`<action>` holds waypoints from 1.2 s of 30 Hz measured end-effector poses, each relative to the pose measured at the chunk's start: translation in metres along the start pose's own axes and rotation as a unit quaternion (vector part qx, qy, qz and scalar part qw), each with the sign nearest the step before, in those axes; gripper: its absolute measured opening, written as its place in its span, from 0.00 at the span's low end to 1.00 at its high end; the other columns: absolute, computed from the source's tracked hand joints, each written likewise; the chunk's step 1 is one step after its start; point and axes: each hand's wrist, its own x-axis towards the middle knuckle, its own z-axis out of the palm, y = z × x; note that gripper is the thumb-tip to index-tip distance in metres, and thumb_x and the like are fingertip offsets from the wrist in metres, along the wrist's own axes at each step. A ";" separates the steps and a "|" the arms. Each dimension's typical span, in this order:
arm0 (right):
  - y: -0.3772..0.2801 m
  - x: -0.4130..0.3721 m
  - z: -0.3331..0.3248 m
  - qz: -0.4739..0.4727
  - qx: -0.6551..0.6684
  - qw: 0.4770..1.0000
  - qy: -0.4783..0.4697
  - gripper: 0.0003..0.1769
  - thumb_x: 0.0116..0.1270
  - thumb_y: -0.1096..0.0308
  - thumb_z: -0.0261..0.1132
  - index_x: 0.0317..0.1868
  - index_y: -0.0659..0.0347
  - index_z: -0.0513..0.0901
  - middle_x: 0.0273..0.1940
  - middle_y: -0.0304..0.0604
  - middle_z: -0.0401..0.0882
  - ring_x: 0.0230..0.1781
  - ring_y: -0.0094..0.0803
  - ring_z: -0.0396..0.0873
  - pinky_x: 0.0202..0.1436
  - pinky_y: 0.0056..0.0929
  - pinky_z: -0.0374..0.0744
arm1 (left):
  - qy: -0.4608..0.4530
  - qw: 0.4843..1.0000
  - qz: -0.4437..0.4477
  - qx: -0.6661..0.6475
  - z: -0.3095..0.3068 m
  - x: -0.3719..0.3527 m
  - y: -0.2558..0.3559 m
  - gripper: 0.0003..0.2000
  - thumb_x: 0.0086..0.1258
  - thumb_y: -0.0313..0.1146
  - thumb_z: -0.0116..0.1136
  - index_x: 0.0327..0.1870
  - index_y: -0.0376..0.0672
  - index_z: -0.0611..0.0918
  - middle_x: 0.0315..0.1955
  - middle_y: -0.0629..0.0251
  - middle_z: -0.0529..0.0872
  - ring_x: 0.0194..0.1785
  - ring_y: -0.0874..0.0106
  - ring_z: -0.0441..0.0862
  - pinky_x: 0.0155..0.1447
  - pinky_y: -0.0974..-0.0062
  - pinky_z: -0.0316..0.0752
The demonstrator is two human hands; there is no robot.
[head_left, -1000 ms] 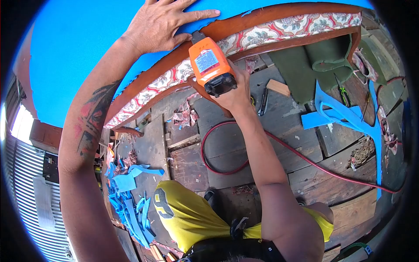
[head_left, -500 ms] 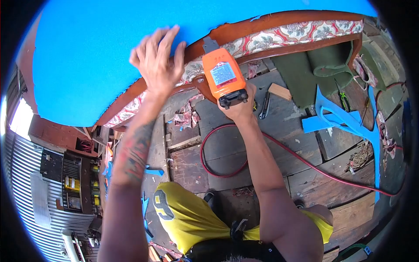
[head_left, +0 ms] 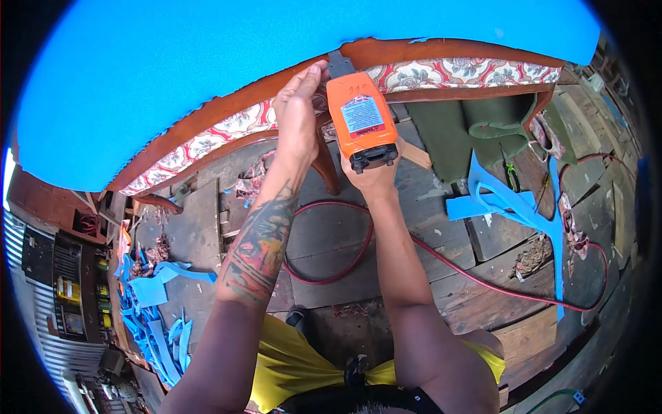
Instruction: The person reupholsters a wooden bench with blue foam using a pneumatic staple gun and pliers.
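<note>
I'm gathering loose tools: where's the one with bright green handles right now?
In the head view, the green-handled tool lies on the floorboards at right, between the green sheet and the blue strips.

From my place I see both arms stretched forward, away from the body. The left arm (head_left: 258,241) comes up from below and leans toward the right, with a coloured tattoo on its forearm. Its wrist (head_left: 298,153) is almost straight. The left hand (head_left: 296,114) has its fingers bent, and the fingertips (head_left: 316,69) are pointing ahead and to the right. The right arm (head_left: 403,252) is a little bent at the elbow, and its forearm is bare of any tattoo. I have the right hand (head_left: 372,178) closed in a grip; its fingers are mostly hidden from my view.
</note>
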 end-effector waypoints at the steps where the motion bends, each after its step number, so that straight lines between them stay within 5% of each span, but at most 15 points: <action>1: 0.001 -0.001 0.000 0.008 -0.012 1.000 0.000 0.22 0.52 0.64 0.77 0.47 0.62 0.85 0.39 0.50 0.89 0.36 0.48 0.90 0.41 0.38 0.86 | -0.001 1.000 -0.001 -0.005 0.001 0.002 0.003 0.18 0.81 0.39 0.58 0.63 0.37 0.83 0.54 0.63 0.89 0.51 0.76 0.84 0.56 0.75 0.77; 4: -0.006 -0.014 -0.008 0.068 0.007 0.998 0.000 0.11 0.60 0.73 0.74 0.44 0.60 0.89 0.42 0.44 0.90 0.44 0.47 0.87 0.52 0.43 0.82 | -0.045 0.997 -0.053 -0.034 0.010 0.000 0.021 0.18 0.82 0.40 0.54 0.64 0.39 0.82 0.60 0.65 0.87 0.57 0.76 0.81 0.60 0.75 0.73; 8: -0.007 -0.022 -0.016 0.059 -0.029 0.998 0.020 0.11 0.62 0.75 0.73 0.45 0.62 0.89 0.42 0.44 0.90 0.43 0.46 0.87 0.52 0.42 0.81 | -0.082 0.977 -0.111 -0.160 0.014 -0.002 0.029 0.19 0.84 0.36 0.45 0.68 0.36 0.76 0.68 0.60 0.82 0.64 0.69 0.79 0.69 0.67 0.72; 12: -0.001 -0.022 -0.018 0.062 -0.031 0.998 0.006 0.10 0.63 0.75 0.73 0.45 0.62 0.89 0.43 0.45 0.90 0.43 0.47 0.87 0.51 0.43 0.81 | -0.053 0.984 -0.084 -0.149 0.019 -0.002 0.022 0.18 0.83 0.38 0.50 0.65 0.36 0.78 0.65 0.62 0.84 0.64 0.70 0.79 0.69 0.67 0.72; 14: 0.003 -0.019 -0.016 0.049 -0.030 0.998 -0.016 0.10 0.63 0.71 0.74 0.45 0.60 0.90 0.43 0.44 0.90 0.43 0.47 0.87 0.51 0.44 0.81 | 0.048 0.999 0.002 -0.005 0.028 -0.006 0.016 0.16 0.79 0.42 0.61 0.53 0.37 0.86 0.52 0.65 0.91 0.53 0.76 0.83 0.57 0.74 0.76; 18: 0.002 -0.005 -0.007 -0.005 -0.027 1.000 -0.005 0.22 0.52 0.65 0.77 0.48 0.61 0.85 0.39 0.49 0.88 0.38 0.49 0.88 0.43 0.41 0.85 | 0.109 0.990 0.080 -0.050 0.025 -0.001 0.006 0.16 0.74 0.44 0.69 0.44 0.36 0.87 0.42 0.61 0.91 0.42 0.76 0.85 0.46 0.79 0.80; 22: -0.008 0.000 -0.003 -0.018 -0.016 1.000 -0.014 0.27 0.51 0.61 0.80 0.51 0.62 0.84 0.39 0.50 0.87 0.38 0.49 0.89 0.43 0.40 0.86 | 0.173 0.971 0.097 0.134 0.007 -0.003 0.008 0.14 0.71 0.42 0.73 0.40 0.38 0.87 0.34 0.65 0.89 0.38 0.73 0.83 0.44 0.73 0.77; 23: -0.010 0.000 -0.002 -0.031 -0.002 0.999 -0.004 0.27 0.51 0.61 0.80 0.51 0.62 0.84 0.40 0.50 0.87 0.38 0.49 0.89 0.43 0.40 0.86 | 0.231 0.881 0.264 0.318 -0.004 -0.004 0.000 0.13 0.68 0.41 0.75 0.37 0.42 0.86 0.32 0.67 0.87 0.38 0.71 0.82 0.45 0.71 0.74; 24: -0.010 0.000 -0.001 -0.038 0.005 0.999 0.000 0.27 0.52 0.60 0.81 0.51 0.61 0.84 0.40 0.49 0.88 0.39 0.48 0.89 0.44 0.40 0.86 | 0.272 0.726 0.411 0.479 -0.012 -0.003 -0.003 0.11 0.66 0.41 0.76 0.35 0.45 0.86 0.30 0.69 0.85 0.37 0.69 0.80 0.46 0.69 0.70; 25: -0.011 0.000 0.000 -0.044 0.011 0.999 0.004 0.27 0.52 0.60 0.81 0.51 0.61 0.84 0.41 0.49 0.88 0.39 0.48 0.89 0.44 0.40 0.87 | 0.273 0.727 0.410 0.479 -0.019 0.000 0.003 0.11 0.66 0.41 0.76 0.35 0.45 0.86 0.30 0.69 0.85 0.37 0.69 0.80 0.46 0.69 0.70; 27: -0.009 -0.002 0.001 -0.049 -0.007 0.999 0.004 0.27 0.53 0.60 0.81 0.51 0.61 0.84 0.41 0.49 0.88 0.39 0.47 0.90 0.43 0.40 0.87 | 0.166 0.562 0.589 0.556 -0.031 0.011 0.018 0.11 0.64 0.44 0.77 0.34 0.49 0.87 0.37 0.70 0.84 0.41 0.72 0.78 0.48 0.67 0.66; 28: -0.008 -0.003 0.002 -0.050 -0.013 0.999 0.004 0.27 0.53 0.60 0.81 0.51 0.61 0.84 0.41 0.48 0.88 0.39 0.47 0.90 0.43 0.40 0.87 | 0.151 0.591 0.555 0.565 -0.034 0.014 0.019 0.11 0.60 0.46 0.78 0.35 0.56 0.88 0.38 0.73 0.82 0.43 0.69 0.75 0.54 0.66 0.59; 31: -0.004 -0.005 0.005 -0.049 -0.003 0.999 0.018 0.25 0.53 0.60 0.80 0.50 0.60 0.85 0.40 0.48 0.88 0.38 0.46 0.90 0.42 0.39 0.87 | 0.169 0.615 0.534 0.554 -0.026 0.016 0.018 0.11 0.59 0.48 0.79 0.35 0.56 0.90 0.36 0.74 0.80 0.45 0.69 0.74 0.54 0.63 0.58; 36: -0.008 -0.005 0.003 0.035 -0.030 0.999 -0.028 0.13 0.58 0.68 0.75 0.45 0.56 0.91 0.45 0.41 0.90 0.47 0.44 0.86 0.54 0.47 0.80 | 0.218 0.640 0.507 0.535 -0.016 0.018 0.008 0.11 0.58 0.49 0.79 0.33 0.57 0.90 0.37 0.74 0.80 0.48 0.68 0.73 0.54 0.61 0.57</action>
